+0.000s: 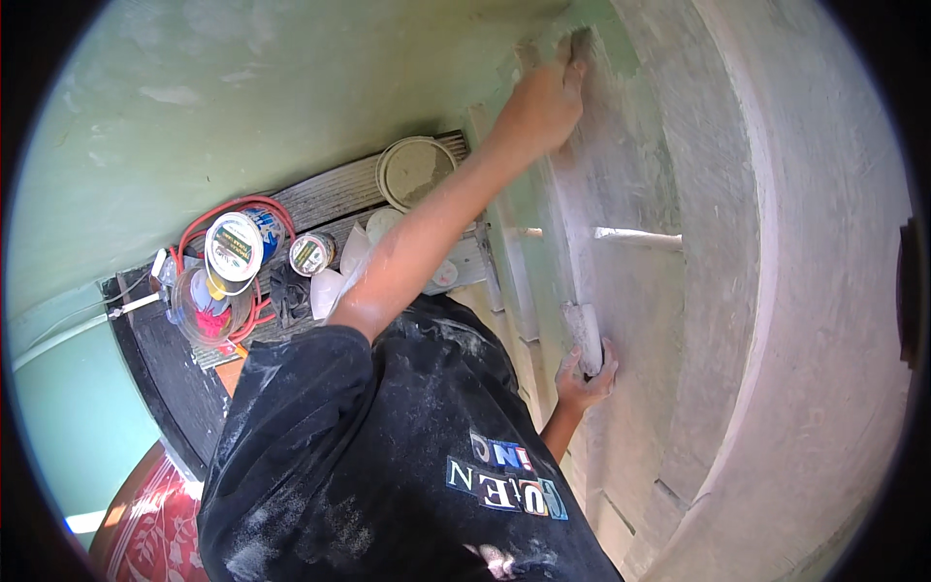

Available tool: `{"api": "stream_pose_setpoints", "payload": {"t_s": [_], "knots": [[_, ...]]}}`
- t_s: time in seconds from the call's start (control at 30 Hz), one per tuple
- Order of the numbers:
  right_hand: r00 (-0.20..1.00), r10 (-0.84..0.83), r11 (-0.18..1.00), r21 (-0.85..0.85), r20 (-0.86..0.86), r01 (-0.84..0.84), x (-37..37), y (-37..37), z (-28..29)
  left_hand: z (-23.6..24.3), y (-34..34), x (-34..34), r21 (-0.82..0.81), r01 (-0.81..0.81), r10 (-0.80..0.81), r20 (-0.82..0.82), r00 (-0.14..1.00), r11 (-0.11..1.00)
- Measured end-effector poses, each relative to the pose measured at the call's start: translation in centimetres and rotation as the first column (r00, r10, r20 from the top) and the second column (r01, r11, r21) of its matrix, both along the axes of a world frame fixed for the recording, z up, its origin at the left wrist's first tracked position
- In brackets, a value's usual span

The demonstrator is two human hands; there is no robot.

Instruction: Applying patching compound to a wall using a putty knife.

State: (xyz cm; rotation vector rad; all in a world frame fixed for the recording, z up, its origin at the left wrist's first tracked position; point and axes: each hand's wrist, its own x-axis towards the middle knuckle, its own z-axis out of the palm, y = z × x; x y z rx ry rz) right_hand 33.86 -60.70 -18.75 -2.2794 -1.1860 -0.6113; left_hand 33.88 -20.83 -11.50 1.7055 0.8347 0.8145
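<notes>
At one grey-green wall [626, 165], left fingers [573, 80] grip one dark piece [581, 42], right fingers [609, 360] one pale block [582, 332].

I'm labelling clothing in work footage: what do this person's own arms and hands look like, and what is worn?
The left arm has a loose black fabric short sleeve, part of a dust-smeared black T-shirt with a multicoloured lettered print. Whitish smears mark the bare forearm. The left hand and right hand wear no gloves. The right sleeve cannot be made out.
</notes>
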Motion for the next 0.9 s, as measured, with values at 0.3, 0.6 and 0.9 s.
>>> {"api": "stream_pose_setpoints", "payload": {"t_s": [0.3, 0.6, 0.9], "knots": [[1.000, -0.004, 1.000, 0.020, -0.015, 0.005, 0.0, -0.1, -0.2, 0.5, 0.2, -0.1, -0.007, -0.026, 0.026, -0.031, 0.999, 1.000], [1.000, 0.001, 1.000, -0.013, -0.025, -0.001, -0.1, 0.1, 0.3, -0.2, 1.7, -0.1, -0.028, -0.012, 0.010, -0.048, 0.999, 1.000], [1.000, -0.007, 1.000, 0.005, -0.021, 0.007, -0.1, 0.3, 0.3, -1.4, 0.1, -0.4, -0.015, 0.021, -0.021, -0.007, 1.000, 1.000]]}}
